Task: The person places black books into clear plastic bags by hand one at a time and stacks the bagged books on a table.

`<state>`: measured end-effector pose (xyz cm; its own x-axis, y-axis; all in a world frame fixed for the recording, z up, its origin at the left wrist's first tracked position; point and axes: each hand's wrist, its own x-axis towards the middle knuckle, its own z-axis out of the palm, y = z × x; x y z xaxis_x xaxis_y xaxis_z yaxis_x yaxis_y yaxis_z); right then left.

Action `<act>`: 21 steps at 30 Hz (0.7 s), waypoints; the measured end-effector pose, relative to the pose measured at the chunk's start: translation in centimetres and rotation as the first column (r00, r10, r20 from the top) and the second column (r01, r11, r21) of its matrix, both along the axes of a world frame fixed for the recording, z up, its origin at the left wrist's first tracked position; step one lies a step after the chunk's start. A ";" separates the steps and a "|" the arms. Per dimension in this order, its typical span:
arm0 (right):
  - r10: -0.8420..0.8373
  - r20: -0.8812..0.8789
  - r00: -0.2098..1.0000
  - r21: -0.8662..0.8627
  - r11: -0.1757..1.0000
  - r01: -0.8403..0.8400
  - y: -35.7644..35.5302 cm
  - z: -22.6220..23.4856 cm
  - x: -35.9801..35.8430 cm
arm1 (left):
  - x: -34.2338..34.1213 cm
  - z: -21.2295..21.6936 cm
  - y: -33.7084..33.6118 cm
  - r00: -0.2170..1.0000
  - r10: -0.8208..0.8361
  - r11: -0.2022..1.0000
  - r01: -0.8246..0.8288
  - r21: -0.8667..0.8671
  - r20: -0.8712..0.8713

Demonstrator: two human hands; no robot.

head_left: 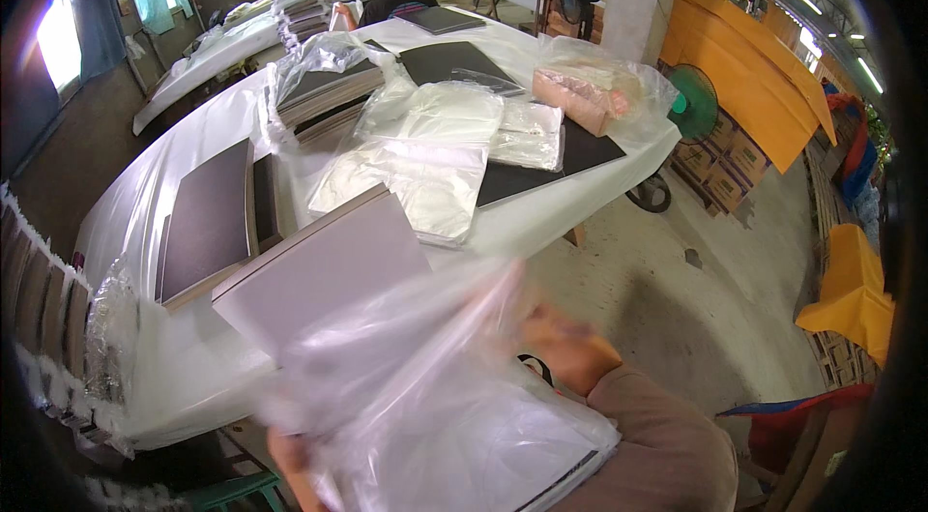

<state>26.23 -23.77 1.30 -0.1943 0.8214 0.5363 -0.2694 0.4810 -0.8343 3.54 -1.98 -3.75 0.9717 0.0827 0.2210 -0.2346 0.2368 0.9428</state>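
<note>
Subject of inspection is a pale grey, flat rectangular slab with a layered edge, lying aslant on the white, plastic-covered tabletop. A loose, clear plastic bag overlaps the slab's near end; blur prevents confirming whether that end is inside it. On the near side of the slab, the left hand is at the bag's left edge, largely hidden by film, its opening and hold undetermined. To the right of the slab, the right hand is bent at the bag's upper right; blur prevents confirming a closed grip. Risks, as judged: the slab's corners could snag and split the film if drawn tight; uneven tension could crease it; a push could drive the slab into the glossy white plastic packets beyond it.
</note>
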 end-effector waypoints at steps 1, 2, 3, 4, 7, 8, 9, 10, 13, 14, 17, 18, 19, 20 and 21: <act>-0.086 0.055 0.995 -0.015 0.996 0.087 -0.6 0.4 0.7 | 0.3 -0.4 -0.3 1.000 -0.008 1.000 0.008 -0.018 -0.003; -0.120 0.139 0.983 -0.044 0.991 0.127 -0.8 0.6 1.0 | 0.4 -0.5 -0.4 1.000 -0.014 1.000 0.014 -0.011 -0.010; -0.112 0.228 0.967 -0.091 0.987 0.136 -0.8 0.8 1.1 | 0.3 -0.5 -0.3 1.000 -0.015 1.000 0.015 -0.015 -0.007; -0.077 0.319 0.945 -0.154 0.979 0.132 -0.5 0.7 0.9 | -0.1 -0.3 0.0 1.000 -0.014 1.000 0.014 -0.016 0.001; 0.137 0.519 0.844 -0.359 0.931 0.069 1.0 -1.0 -2.0 | -0.8 0.7 1.4 0.997 -0.073 0.997 0.073 0.019 0.011; 0.216 0.527 0.822 -0.407 0.913 0.021 1.0 -1.4 -3.1 | -0.3 1.1 1.9 0.992 -0.129 0.991 0.129 0.035 0.006; 0.279 0.511 0.813 -0.425 0.904 -0.043 1.5 -1.6 -3.8 | -0.6 1.1 2.0 0.988 -0.156 0.987 0.156 0.037 0.010; 0.374 0.480 0.794 -0.466 0.875 -0.131 1.9 -1.1 -4.8 | -0.7 0.9 1.9 0.984 -0.177 0.984 0.177 0.039 -0.002; -0.075 0.071 0.995 -0.088 0.993 0.081 1.3 -0.1 -3.5 | -0.5 -0.5 0.4 0.974 -0.224 0.974 0.225 0.021 -0.048; -0.138 -0.338 0.931 -0.116 0.988 0.104 0.9 0.5 -2.9 | -0.1 -1.1 -0.2 0.971 -0.229 0.973 0.230 0.010 -0.064; -0.313 -0.800 0.512 -0.150 0.930 0.334 0.8 2.3 -1.0 | -0.4 -2.7 -1.0 0.988 -0.131 0.991 0.129 -0.032 -0.084; -0.356 -0.777 0.519 -0.177 0.915 0.363 0.9 2.3 -0.8 | -0.5 -2.9 -0.9 0.995 -0.066 0.997 0.062 -0.049 -0.075; -0.371 -0.749 0.548 -0.191 0.914 0.358 1.2 1.9 -1.2 | -0.6 -2.9 -0.5 0.998 0.028 0.996 -0.033 -0.081 -0.061; -0.355 -0.733 0.580 -0.198 0.928 0.317 0.9 1.4 -1.3 | -0.5 -2.7 0.2 0.992 0.114 0.986 -0.119 -0.119 -0.049; -0.323 -0.702 0.635 -0.211 0.945 0.248 0.3 1.1 -1.1 | -0.4 -2.5 1.3 0.981 0.192 0.969 -0.195 -0.151 -0.035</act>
